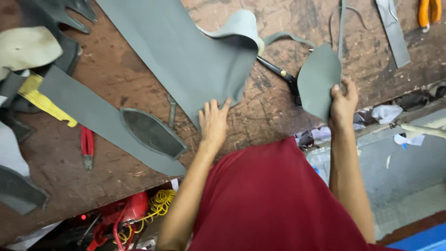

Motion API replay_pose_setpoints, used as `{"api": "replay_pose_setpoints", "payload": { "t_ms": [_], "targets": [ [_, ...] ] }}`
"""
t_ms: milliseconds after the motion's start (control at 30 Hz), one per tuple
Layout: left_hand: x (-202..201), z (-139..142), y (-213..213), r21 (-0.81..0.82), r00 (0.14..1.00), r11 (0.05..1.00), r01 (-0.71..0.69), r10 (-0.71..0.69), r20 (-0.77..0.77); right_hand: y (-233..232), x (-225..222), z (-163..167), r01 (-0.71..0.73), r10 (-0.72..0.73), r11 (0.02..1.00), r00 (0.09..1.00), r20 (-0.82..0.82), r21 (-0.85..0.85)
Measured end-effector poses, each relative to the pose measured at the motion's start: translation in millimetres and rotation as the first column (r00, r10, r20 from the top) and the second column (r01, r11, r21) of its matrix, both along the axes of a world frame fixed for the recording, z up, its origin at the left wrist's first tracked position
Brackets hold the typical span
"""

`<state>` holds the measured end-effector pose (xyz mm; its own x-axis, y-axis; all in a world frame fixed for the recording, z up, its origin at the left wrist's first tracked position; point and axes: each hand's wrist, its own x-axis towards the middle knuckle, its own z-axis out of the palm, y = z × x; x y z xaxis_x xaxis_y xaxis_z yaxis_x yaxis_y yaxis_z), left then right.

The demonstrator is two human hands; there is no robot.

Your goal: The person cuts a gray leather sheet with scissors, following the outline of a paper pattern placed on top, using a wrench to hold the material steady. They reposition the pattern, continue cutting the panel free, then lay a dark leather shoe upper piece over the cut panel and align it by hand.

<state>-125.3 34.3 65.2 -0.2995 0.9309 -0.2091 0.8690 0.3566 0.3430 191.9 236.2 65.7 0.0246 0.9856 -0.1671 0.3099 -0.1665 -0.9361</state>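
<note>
- Grey leather fills the head view: a big sheet spread over a scarred wooden bench, with its lower edge hanging toward the person.
- The left hand lies flat on that lower edge, fingers together and stretched forward, pressing the sheet down and not pinching it.
- The right hand is clamped on a cut piece, a leaf-shaped grey part held up off the bench. The thumb is over the right edge and the fingers are behind it.
- Just left of the right grip, partly hidden behind the cut piece, lie black scissors, blades pointing back toward the sheet. Neither hand touches them.
- From the top of the piece a thin grey offcut strip trails away across the bench.
- Well left of the left hand lies a grey strip with a dark pointed shape on it. Beyond that are red pliers and a yellow strap.
- Far beyond the right grip, at the top corner, lie orange-handled pliers.
- My judgement on doing this well: the left palm should stay flat so the sheet cannot slide. The piece is best held by its edge, so the leather neither creases nor drags over the scissors. The trailing strip looks likely to snag, so I would lift it clear.
</note>
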Motion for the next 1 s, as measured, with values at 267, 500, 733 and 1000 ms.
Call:
{"api": "replay_pose_setpoints", "payload": {
  "t_ms": [267,500,733,1000],
  "targets": [
    [-31,-8,35,0.050,0.989,0.993,0.107,-0.111,0.100,78,-66,14,-0.119,0.086,0.986,0.961,0.261,0.115],
    [-83,-19,74,-0.094,0.997,0.993,0.069,-0.065,0.048,40,-170,5,-0.628,0.330,0.775,0.491,0.806,0.065],
    [-120,-17,112,-0.081,0.995,0.992,-0.101,0.102,0.011,19,-223,24,-0.664,0.421,0.748,0.496,0.760,0.019],
    [-73,6,129,-0.209,0.996,0.976,-0.063,0.048,-0.076,43,-178,7,-0.519,0.192,0.841,0.551,0.812,0.153]
  ]
}}
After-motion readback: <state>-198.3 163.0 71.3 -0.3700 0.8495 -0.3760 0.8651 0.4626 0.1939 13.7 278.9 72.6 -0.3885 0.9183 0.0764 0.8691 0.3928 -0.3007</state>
